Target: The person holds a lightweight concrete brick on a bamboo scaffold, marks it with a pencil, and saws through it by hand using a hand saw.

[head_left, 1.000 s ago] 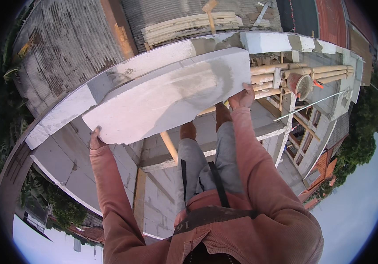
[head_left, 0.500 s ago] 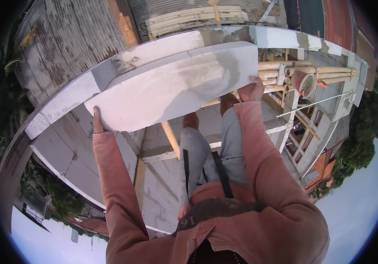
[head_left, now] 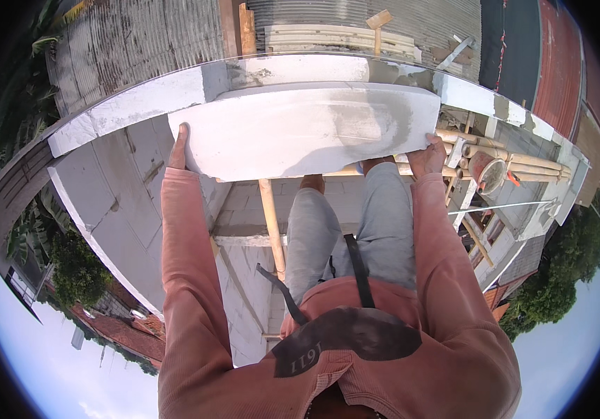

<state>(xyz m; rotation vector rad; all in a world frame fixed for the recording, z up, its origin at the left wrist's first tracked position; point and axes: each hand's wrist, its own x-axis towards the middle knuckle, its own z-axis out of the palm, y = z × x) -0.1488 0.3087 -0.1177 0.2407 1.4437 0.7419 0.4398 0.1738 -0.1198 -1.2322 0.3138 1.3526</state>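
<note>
I carry a long, pale aerated concrete block (head_left: 265, 136) between both hands, its broad face toward me. A grey damp patch marks its right half. My left hand (head_left: 178, 150) grips the left end, thumb on the face and most fingers hidden. On the lower right corner, my right hand (head_left: 428, 156) is closed around the edge. Just behind the block's upper edge runs a white block wall (head_left: 293, 68), its top curving across the view. Whether the block touches that wall, I cannot tell.
Below me are several bamboo poles (head_left: 523, 167) at the right, a mortar-stained bucket (head_left: 487, 172) on them, and a thin rod (head_left: 502, 207). A slanting bamboo pole (head_left: 270, 223) stands beside my legs. Corrugated roofing (head_left: 139, 52) lies beyond the wall.
The block has swung from a slant to nearly level, running along the wall. Its left end has risen and its right end has dropped in view. Both hands keep hold; the view has turned too.
</note>
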